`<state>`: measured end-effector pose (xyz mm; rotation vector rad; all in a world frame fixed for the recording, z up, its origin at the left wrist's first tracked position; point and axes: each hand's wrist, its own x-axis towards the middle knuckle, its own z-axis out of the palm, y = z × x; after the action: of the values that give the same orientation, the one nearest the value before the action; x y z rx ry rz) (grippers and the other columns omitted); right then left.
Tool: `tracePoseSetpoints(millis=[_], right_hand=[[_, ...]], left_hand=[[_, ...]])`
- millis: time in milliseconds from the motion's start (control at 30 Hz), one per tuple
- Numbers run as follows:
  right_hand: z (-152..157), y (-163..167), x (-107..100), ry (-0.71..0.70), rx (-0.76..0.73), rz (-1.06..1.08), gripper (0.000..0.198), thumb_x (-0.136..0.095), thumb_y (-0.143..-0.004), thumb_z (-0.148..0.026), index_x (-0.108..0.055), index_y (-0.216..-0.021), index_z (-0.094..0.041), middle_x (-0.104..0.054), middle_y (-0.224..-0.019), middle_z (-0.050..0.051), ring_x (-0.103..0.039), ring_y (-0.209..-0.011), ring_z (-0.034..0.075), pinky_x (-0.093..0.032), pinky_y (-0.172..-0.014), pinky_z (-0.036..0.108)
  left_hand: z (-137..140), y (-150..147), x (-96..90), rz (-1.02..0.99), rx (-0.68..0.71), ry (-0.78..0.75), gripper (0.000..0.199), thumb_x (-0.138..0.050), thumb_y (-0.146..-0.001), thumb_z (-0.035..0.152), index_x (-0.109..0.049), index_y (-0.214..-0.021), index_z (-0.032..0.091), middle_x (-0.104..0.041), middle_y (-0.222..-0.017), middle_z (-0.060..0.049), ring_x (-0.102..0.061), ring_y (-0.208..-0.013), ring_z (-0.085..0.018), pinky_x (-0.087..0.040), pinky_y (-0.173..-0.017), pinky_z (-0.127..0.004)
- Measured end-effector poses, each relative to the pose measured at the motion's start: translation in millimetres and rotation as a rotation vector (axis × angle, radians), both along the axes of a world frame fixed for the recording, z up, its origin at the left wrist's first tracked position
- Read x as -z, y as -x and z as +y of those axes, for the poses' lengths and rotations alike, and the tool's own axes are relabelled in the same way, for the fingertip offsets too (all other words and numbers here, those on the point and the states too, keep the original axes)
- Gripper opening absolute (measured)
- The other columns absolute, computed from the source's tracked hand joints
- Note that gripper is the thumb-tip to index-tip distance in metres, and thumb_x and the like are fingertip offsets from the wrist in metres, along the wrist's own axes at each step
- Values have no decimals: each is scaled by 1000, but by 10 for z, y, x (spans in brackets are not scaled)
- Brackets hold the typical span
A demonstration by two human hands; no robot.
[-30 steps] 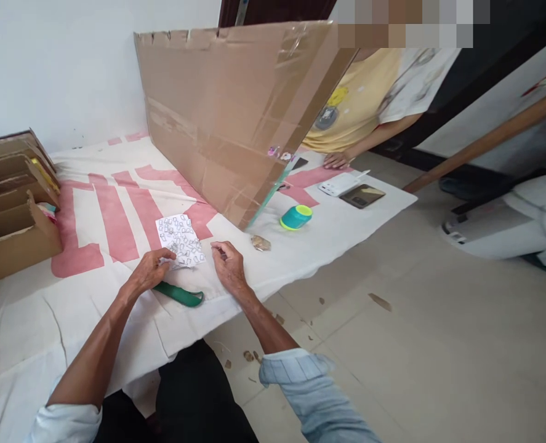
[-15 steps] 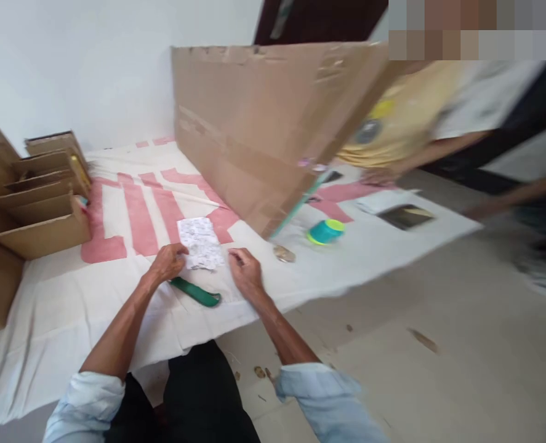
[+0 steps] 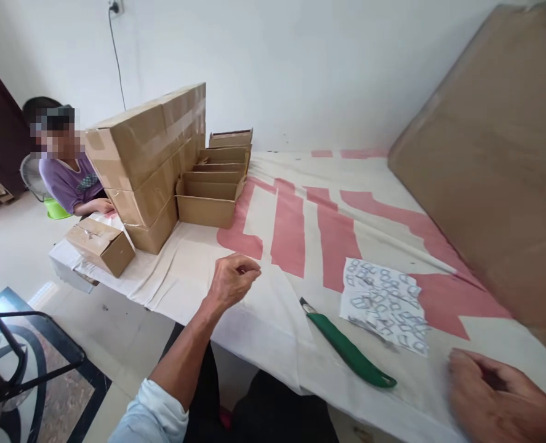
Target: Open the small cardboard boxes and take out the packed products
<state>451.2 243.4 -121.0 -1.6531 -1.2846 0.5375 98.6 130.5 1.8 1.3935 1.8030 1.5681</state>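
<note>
My left hand (image 3: pixel 233 280) hovers over the white cloth, left of the green-handled knife (image 3: pixel 346 354), its thumb and fingers pinched together. Whatever those fingers may hold is hidden. At the lower right, my right hand (image 3: pixel 503 394) is curled closed near the corner of the paper sheet, and the inside of its grip does not show. Between the hands lies that white paper sheet (image 3: pixel 386 301), covered in small dark drawn shapes or pieces I cannot tell apart. The knife rests just in front of the sheet, its dark tip pointing toward my left hand.
Stacked sealed cartons (image 3: pixel 138 154) and several open cardboard boxes (image 3: pixel 208 203) stand at the left. A small carton (image 3: pixel 100 243) sits by the table corner. A large cardboard panel (image 3: pixel 494 166) rises at the right. A person in purple (image 3: pixel 69 178) is behind the cartons.
My view has swung left, bringing the cartons and the person in purple into sight. My left hand has moved left, away from the paper and knife.
</note>
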Motion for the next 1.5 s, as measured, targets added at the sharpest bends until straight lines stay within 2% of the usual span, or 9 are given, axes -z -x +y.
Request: tracePoseSetpoints(millis=[100,200,333,467,600,700,967,1233,1500], right_hand=[[-5,4,-5,-16,-38,-5,10,-65,-73,-51,-74,-71,-50,-61,-66,14,-68,-87,48,-44,-73,70],[-2,51,-100,-14,-65,4,19,-66,-69,-50,-58,-53,-44,-59,-63,13,-64,-76,44,-42,-71,66],[-91,184,-397,-15,-109,-45,25,-58,-66,-43,-43,-47,-38,-49,-54,10,-47,-58,32,-37,-67,57],[-69,257,-503,-36,-142,-99,33,-54,-74,-40,-36,-48,-33,-41,-51,3,-43,-62,24,-37,-67,46],[41,187,-368,-88,-139,-108,21,-50,-79,-41,-50,-63,-27,-59,-65,5,-53,-71,23,-47,-75,40],[-52,194,-278,-143,-209,-107,24,-52,-82,-45,-59,-74,-24,-69,-81,9,-60,-78,24,-51,-82,41],[-461,399,-21,-302,-567,-337,33,-65,-91,-53,-74,-99,-22,-74,-102,13,-66,-93,30,-55,-87,44],[-472,416,96,-384,-545,-500,27,-63,-96,-46,-76,-97,-23,-73,-98,12,-64,-95,31,-51,-89,45],[-524,372,234,-448,-491,-513,28,-64,-91,-47,-74,-95,-22,-73,-95,12,-63,-92,31,-51,-87,44]], left_hand=[[-455,301,60,42,-182,31,9,-73,-82,16,-77,-76,21,-77,-83,-6,-71,-76,-20,-58,-71,-32],[-951,645,24,93,-352,21,12,-66,-85,16,-75,-80,23,-77,-92,-8,-72,-89,-23,-60,-81,-37],[-1619,1088,-204,175,-531,3,15,-69,-83,18,-74,-95,25,-73,-113,-11,-63,-119,-32,-50,-111,-53],[-1998,1642,-428,531,-747,-31,27,-75,-84,36,-72,-108,24,-64,-132,-12,-55,-135,-39,-41,-122,-59],[-1989,2185,-532,592,-822,9,50,-84,-72,45,-70,-114,24,-54,-152,-7,-46,-145,-47,-35,-125,-65],[-1951,2350,-569,605,-758,95,47,-83,-73,43,-69,-114,25,-53,-155,-3,-43,-147,-48,-32,-127,-67],[-2012,2259,-526,754,-757,157,56,-72,-82,37,-68,-134,16,-52,-159,-17,-38,-154,-45,-31,-128,-62],[-2042,2424,-633,671,-836,301,63,-84,-80,38,-66,-138,21,-45,-165,-17,-33,-153,-56,-34,-115,-82],[-2033,2352,-592,715,-813,349,56,-75,-88,32,-66,-139,11,-46,-159,-25,-42,-149,-46,-36,-123,-63]])
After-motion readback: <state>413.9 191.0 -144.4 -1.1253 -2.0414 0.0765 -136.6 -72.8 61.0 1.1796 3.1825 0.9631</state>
